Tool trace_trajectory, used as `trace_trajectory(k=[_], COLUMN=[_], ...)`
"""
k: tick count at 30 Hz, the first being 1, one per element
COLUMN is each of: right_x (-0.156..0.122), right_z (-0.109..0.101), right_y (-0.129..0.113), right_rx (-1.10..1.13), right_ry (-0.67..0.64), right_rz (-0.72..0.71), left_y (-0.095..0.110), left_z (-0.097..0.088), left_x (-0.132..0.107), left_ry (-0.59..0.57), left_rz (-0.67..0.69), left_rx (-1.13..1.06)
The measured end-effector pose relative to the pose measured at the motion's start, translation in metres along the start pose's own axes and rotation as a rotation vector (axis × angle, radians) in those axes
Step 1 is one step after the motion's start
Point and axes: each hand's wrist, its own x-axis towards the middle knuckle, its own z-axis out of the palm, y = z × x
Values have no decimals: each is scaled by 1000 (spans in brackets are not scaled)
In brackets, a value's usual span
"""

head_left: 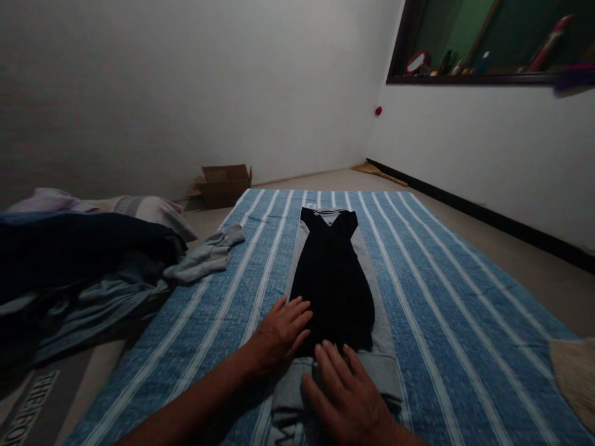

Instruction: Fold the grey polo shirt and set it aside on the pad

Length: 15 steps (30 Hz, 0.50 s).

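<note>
A black V-neck top [332, 279] lies flat and narrow, collar at the far end, on a larger grey garment [381, 310]. The grey garment's near end is turned up in a folded band [388, 375] close to me. My left hand [281, 331] rests with stretched fingers at the lower left edge of the black top. Nearer to me, my right hand [346, 390] lies with its fingers extended over the folded grey band, fingertips by the black top's bottom edge. Neither hand grips anything. Part of the band is hidden under my hands.
A blue and white striped cloth [437, 297] spreads beneath the clothes. To the left are a grey garment sleeve [209, 254] and a heap of dark clothes [88, 248]. An open cardboard box [226, 189] stands by the wall. Beige cloth [574, 375] lies at right.
</note>
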Motion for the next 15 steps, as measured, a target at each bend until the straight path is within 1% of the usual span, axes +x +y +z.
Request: trace_trajectory(k=[2, 4, 10, 13, 15], right_x=[3, 4, 1, 1, 5], right_z=[-2, -2, 2, 1, -2], right_y=[3, 5, 9, 12, 14], right_rx=[-4, -4, 17, 23, 31], right_ry=[9, -18, -43, -104, -171], right_rz=[-6, 1, 25, 21, 22], left_y=[1, 1, 0, 2, 3], left_z=[-2, -2, -1, -4, -6], left_x=[1, 2, 1, 2, 3], left_ry=[11, 17, -13, -22, -27], left_rz=[15, 18, 20, 23, 28], left_rx=[12, 12, 17, 32, 34])
